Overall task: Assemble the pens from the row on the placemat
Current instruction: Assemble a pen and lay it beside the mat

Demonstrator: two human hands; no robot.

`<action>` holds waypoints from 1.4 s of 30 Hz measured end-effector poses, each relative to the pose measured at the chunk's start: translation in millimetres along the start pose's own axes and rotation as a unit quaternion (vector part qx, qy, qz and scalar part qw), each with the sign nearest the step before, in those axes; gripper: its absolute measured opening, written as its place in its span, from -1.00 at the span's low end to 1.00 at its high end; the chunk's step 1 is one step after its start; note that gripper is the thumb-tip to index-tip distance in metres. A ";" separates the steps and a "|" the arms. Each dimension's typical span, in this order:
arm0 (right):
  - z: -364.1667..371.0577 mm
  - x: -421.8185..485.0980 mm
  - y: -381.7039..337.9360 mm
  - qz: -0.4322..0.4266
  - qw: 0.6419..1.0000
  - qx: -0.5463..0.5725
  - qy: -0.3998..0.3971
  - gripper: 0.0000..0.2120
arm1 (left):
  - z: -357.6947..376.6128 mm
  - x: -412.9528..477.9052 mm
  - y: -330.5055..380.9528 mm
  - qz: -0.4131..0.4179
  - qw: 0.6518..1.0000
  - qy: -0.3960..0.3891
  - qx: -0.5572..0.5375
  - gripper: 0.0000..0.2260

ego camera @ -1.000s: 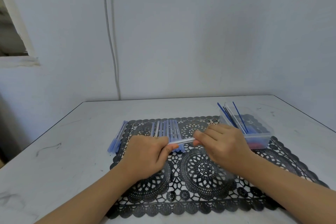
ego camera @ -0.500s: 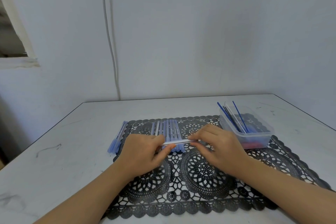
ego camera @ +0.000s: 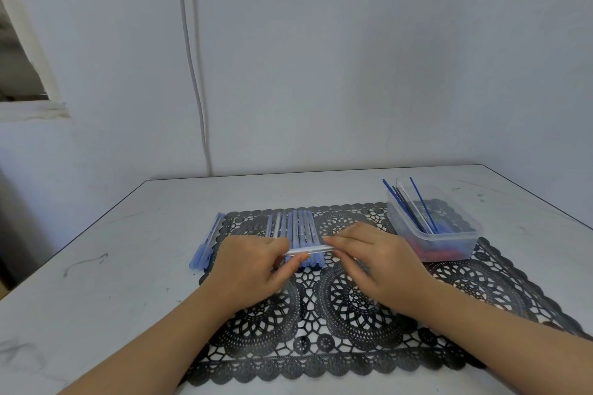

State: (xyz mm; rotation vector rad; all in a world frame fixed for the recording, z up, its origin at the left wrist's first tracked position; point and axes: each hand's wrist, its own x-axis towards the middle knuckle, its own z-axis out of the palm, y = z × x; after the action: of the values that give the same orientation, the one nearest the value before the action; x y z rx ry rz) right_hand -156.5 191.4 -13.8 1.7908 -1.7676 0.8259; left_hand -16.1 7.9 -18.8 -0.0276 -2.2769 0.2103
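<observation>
Pinching one clear barrel over the placemat, left hand and right hand partly hide its pen row; one refill tub far-right corner, one pen pile at left edge.

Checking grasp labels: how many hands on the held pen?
2. The left hand pinches the pen at its left end; the right hand holds its right end, both above the mat. No other hand shows.

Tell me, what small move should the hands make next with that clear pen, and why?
Probably push the right hand toward the left hand, pressing the pen's parts together: both pinch the clear pen by its ends, level above the row on the placemat. The joint itself is hidden.
</observation>
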 end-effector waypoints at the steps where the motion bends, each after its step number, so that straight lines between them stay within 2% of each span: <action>1: 0.3 -0.1 0.8 -0.006 1.000 -0.001 0.010 -0.75 | -0.3 -0.1 0.1 0.001 1.000 0.001 0.003 -0.55; 6: -2.4 0.5 2.1 -0.009 0.999 -0.001 0.041 -0.79 | -1.1 0.7 0.6 0.004 1.000 0.001 0.000 -0.54; 12: 0.5 1.5 1.5 0.067 0.997 -0.030 -0.015 -0.66 | -0.7 0.9 1.5 0.015 1.000 0.006 -0.009 -0.55; 15: 1.2 1.1 2.8 0.090 0.995 -0.010 -0.033 -0.61 | -0.8 0.8 0.3 0.008 1.000 0.010 -0.005 -0.56; 31: 1.1 0.1 4.1 0.052 0.998 0.016 0.028 -0.75 | -1.1 0.9 -2.0 0.003 1.000 0.008 0.001 -0.56; 42: 1.4 0.5 2.6 0.075 0.997 0.031 -0.003 -0.71 | -7.3 2.7 -1.2 -0.008 1.000 0.024 0.006 -0.62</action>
State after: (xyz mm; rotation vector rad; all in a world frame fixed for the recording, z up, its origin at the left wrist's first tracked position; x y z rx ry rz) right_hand -159.0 189.9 -14.6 1.7174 -1.9169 0.9462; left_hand -12.3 8.1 -11.9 -0.0078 -2.2262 0.2135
